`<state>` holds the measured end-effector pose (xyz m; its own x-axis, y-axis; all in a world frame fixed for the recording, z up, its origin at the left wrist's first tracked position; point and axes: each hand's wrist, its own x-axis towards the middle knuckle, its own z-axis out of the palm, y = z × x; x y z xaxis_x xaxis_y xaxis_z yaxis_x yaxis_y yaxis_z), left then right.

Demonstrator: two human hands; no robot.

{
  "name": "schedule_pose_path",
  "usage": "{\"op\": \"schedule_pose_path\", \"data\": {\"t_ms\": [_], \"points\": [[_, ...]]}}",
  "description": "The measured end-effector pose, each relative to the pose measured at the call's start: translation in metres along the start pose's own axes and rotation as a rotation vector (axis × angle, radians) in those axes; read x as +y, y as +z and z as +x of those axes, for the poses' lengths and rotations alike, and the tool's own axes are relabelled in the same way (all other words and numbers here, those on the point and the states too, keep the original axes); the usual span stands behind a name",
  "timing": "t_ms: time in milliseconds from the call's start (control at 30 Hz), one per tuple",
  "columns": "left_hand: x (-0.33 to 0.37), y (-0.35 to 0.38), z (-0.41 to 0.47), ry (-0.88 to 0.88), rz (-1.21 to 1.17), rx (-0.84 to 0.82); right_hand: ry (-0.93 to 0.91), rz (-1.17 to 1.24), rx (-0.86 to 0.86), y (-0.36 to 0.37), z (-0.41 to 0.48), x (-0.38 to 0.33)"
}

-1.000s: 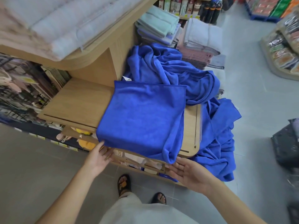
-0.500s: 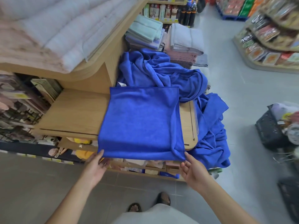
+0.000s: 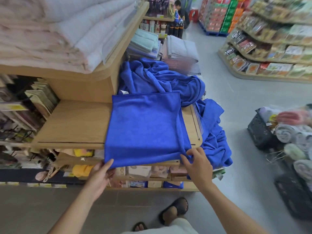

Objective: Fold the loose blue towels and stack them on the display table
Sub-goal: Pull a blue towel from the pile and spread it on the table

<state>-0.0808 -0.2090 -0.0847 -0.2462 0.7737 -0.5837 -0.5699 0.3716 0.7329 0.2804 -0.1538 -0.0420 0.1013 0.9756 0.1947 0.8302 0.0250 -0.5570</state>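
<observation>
A half-folded blue towel (image 3: 145, 129) lies flat on the wooden display table (image 3: 72, 124), its near edge hanging over the front. My left hand (image 3: 101, 174) pinches the towel's near left corner. My right hand (image 3: 197, 162) pinches the near right corner, where the cloth bunches. Behind and to the right, a heap of loose blue towels (image 3: 162, 78) spills off the table's right end toward the floor (image 3: 217, 142).
Pale folded bedding (image 3: 67, 31) fills the upper shelf at left. Folded green and grey towels (image 3: 179, 48) sit behind the blue heap. Black baskets of rolled towels (image 3: 287, 132) stand on the right. Snack shelves line the far right aisle, where a person crouches.
My right hand has come up from below the table edge and taken the towel's near right corner. My left hand has closed on the left corner. The view has shifted right.
</observation>
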Motion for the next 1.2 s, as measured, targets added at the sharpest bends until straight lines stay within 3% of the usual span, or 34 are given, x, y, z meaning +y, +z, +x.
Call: {"op": "schedule_pose_path", "data": {"t_ms": [133,333,533,633,733,800,900,967,1067,1200], "points": [[-0.001,-0.007,0.005,0.027,0.014,0.018,0.130,0.386,0.049,0.004,-0.005,0.021],[-0.005,-0.007,0.003,0.013,0.010,0.024,0.752,1.115,-0.293,0.010,-0.005,0.030],[-0.001,-0.012,0.003,0.076,0.139,0.038,0.763,1.037,-0.296,0.001,0.007,0.027],[-0.002,-0.016,-0.003,0.295,0.572,0.092,0.839,1.020,-0.382,0.000,0.006,0.035],[0.004,-0.023,-0.005,0.571,1.090,0.233,0.686,0.697,-0.307,-0.004,0.002,0.045],[0.017,-0.023,-0.007,0.736,1.184,0.302,0.414,0.424,-0.157,-0.016,0.007,0.044],[0.054,-0.008,0.002,0.962,1.229,0.329,0.111,0.335,-0.096,-0.041,0.034,0.023],[0.087,0.013,0.021,0.957,1.263,0.333,0.028,0.350,-0.147,-0.049,0.073,0.001],[0.132,0.054,0.066,0.772,1.272,0.302,0.063,0.392,-0.247,-0.046,0.142,-0.032],[0.170,0.102,0.120,0.574,1.209,0.248,-0.051,0.253,-0.211,-0.028,0.219,-0.061]]}}
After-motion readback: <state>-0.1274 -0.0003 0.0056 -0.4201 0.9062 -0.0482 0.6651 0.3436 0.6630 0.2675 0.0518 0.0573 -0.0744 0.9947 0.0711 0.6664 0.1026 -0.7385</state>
